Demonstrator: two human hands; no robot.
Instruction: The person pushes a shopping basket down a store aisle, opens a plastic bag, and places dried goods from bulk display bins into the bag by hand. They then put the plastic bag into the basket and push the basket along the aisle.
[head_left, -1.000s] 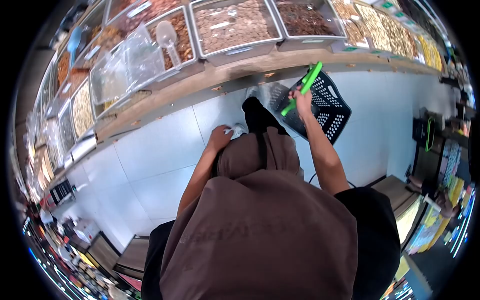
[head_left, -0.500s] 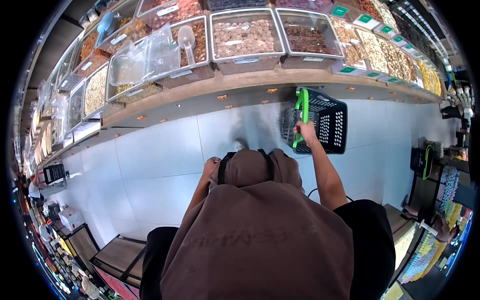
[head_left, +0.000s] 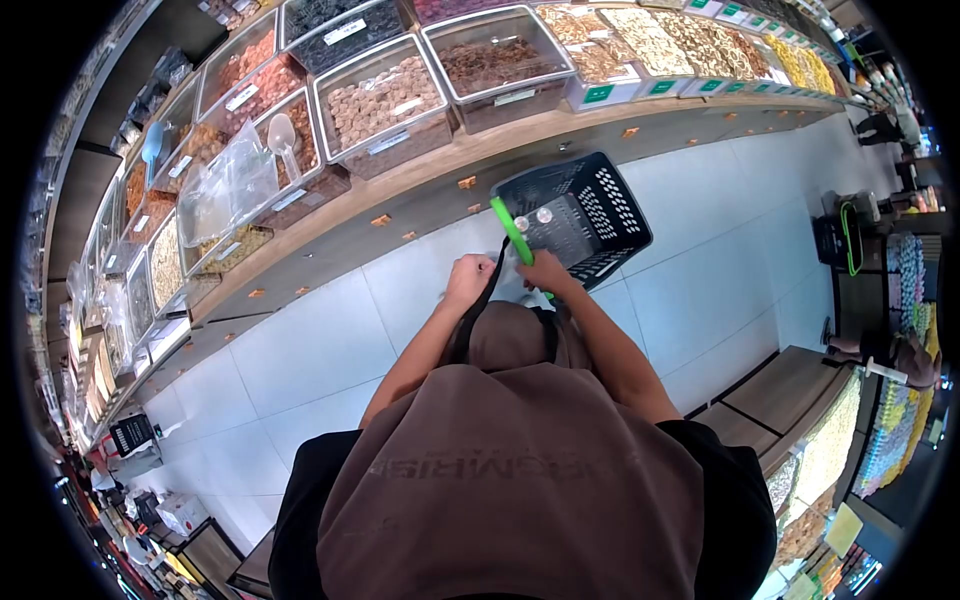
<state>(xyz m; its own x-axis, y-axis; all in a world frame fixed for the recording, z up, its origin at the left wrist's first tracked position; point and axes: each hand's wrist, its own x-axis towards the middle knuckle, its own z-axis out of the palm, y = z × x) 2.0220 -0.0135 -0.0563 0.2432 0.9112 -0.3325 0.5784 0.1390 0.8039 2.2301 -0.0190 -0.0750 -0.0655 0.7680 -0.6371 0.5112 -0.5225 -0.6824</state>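
My right hand [head_left: 546, 273] is closed around the green handle [head_left: 511, 228] of a dark shopping basket [head_left: 630, 215], just ahead of my body. The basket has perforated walls and tilts toward me. Two small round pale things [head_left: 544, 215] show in its opening; what they are I cannot tell. Close by on the left, my left hand [head_left: 470, 279] is closed on a black strap [head_left: 490, 285] that runs up from the front of my brown garment [head_left: 510, 470]. The strap's upper end comes near the basket handle.
A wooden-edged counter [head_left: 400, 180] curves across the front, with clear bins of dried goods [head_left: 385, 105]. A plastic bag [head_left: 230, 190] and a white scoop [head_left: 283, 140] lie on the bins. Pale tiled floor [head_left: 310, 350] stretches below. Another basket [head_left: 838, 243] stands far right.
My left hand has come up and forward and now holds the black strap. My right hand has brought the basket left, closer to my middle. The view has turned to the right.
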